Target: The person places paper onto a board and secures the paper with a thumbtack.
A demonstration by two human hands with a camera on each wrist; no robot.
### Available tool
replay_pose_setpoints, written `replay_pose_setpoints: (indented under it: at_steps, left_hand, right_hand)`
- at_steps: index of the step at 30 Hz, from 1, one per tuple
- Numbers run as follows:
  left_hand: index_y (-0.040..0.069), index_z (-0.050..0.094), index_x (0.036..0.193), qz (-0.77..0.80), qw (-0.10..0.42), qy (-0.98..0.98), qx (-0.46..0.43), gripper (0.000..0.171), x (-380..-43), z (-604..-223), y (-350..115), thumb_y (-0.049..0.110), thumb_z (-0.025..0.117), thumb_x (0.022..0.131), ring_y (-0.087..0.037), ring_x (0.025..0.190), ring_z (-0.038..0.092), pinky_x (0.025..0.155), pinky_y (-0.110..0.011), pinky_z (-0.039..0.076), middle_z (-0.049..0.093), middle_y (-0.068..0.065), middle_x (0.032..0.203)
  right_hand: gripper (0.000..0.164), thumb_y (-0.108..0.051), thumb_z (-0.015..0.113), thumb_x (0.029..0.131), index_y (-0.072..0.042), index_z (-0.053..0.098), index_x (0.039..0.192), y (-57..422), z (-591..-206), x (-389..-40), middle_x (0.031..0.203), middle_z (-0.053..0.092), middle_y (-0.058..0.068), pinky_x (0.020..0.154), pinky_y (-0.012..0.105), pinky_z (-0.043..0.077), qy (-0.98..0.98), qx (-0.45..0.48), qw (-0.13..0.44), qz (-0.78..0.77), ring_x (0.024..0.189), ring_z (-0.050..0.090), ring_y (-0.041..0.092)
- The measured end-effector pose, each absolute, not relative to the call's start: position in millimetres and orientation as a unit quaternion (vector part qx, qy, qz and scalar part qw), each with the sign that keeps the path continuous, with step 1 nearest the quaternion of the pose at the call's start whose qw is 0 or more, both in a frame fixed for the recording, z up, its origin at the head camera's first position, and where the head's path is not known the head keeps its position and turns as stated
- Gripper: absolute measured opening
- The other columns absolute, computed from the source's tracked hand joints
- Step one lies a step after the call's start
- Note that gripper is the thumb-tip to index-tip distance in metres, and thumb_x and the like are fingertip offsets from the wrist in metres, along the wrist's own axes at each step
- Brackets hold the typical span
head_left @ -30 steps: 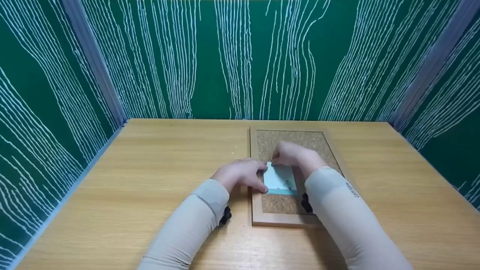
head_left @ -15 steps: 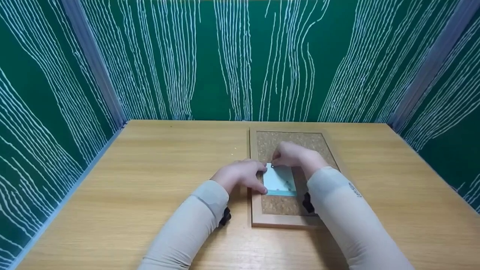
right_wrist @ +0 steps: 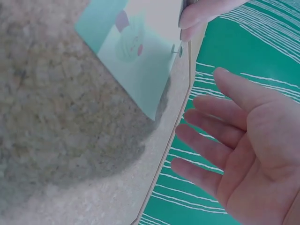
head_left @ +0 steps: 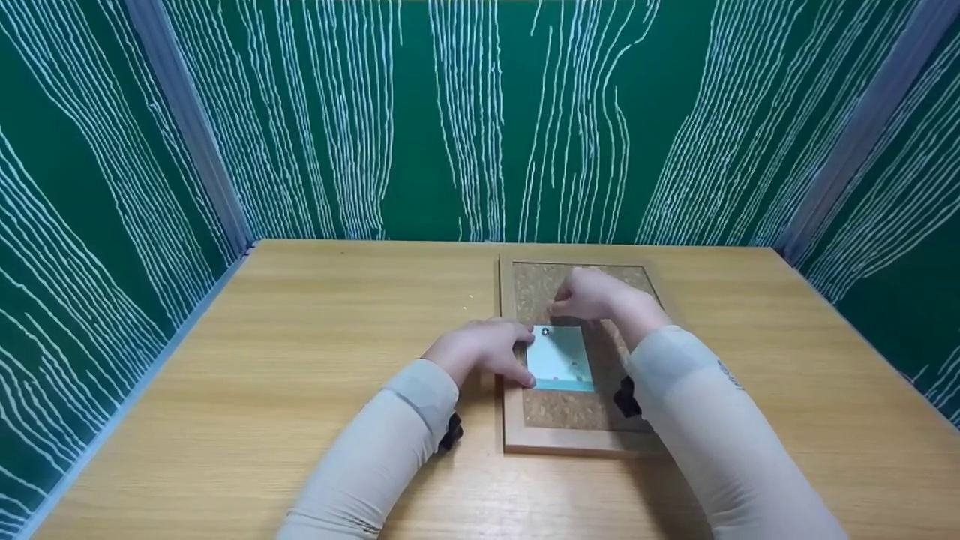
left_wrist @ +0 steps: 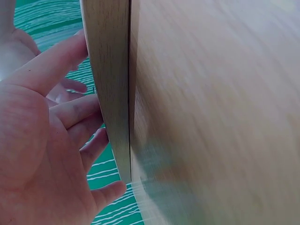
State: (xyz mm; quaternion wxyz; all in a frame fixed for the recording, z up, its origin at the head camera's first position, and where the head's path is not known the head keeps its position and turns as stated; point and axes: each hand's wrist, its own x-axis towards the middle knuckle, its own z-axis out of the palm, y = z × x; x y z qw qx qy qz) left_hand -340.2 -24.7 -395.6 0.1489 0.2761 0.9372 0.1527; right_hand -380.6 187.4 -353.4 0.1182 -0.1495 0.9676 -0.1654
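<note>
A pale green-and-white paper note [head_left: 559,358] with small printed figures lies on a framed cork board [head_left: 559,411]. One push pin [head_left: 545,331] stands in its upper left part; in the right wrist view, the pin [right_wrist: 176,51] is seen side-on near the note's edge. My left hand [head_left: 484,349] rests at the note's left edge, thumb and fingers spread along it. Its extended fingers [left_wrist: 77,110] reach over the wooden frame in the left wrist view. Above the note hovers my right hand [head_left: 596,295], apart from the pin. Loosely bent fingers [right_wrist: 213,136] hold nothing.
The board lies on a wooden table [head_left: 337,322]. Several tiny shiny bits [head_left: 469,303] lie left of the board. Green walls [head_left: 412,150] with white wavy lines surround the table's back and sides.
My right hand has let go of the push pin and moved slightly up and right, leaving the pin standing in the note. My left hand has stayed in place.
</note>
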Motion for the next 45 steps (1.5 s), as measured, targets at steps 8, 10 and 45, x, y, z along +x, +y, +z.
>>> replay_pose_setpoints:
  at_steps: [8,10,45]
  left_hand:
    - [0.020,0.055,0.149,0.145,0.143,0.936,0.286,0.077,-340,-396,-25,0.052,0.080,0.083,-0.020,0.141,0.041,0.115,-0.041,0.033,0.046,0.002,0.155]
    - [0.019,0.056,0.148,0.142,0.139,0.936,0.292,0.076,-340,-395,-25,0.051,0.080,0.084,-0.020,0.141,0.041,0.115,-0.039,0.034,0.047,0.002,0.155]
    - [0.019,0.054,0.150,0.146,0.143,0.936,0.288,0.076,-338,-393,-24,0.050,0.079,0.085,-0.021,0.141,0.040,0.116,-0.041,0.031,0.046,0.001,0.156]
  right_hand:
    - [0.030,-0.032,0.069,0.096,-0.010,0.078,0.113,178,-356,-382,0.104,0.074,0.008,0.084,0.047,0.055,0.975,-0.161,0.103,-0.117,0.091,0.065,0.027]
    - [0.027,-0.032,0.069,0.095,-0.011,0.080,0.107,177,-358,-383,0.095,0.074,0.005,0.076,0.043,0.054,0.975,-0.172,0.100,-0.098,0.083,0.064,0.025]
    - [0.023,-0.028,0.074,0.094,-0.010,0.081,0.106,170,-371,-382,0.091,0.075,0.005,0.081,0.047,0.056,0.981,-0.144,0.098,-0.091,0.080,0.068,0.023]
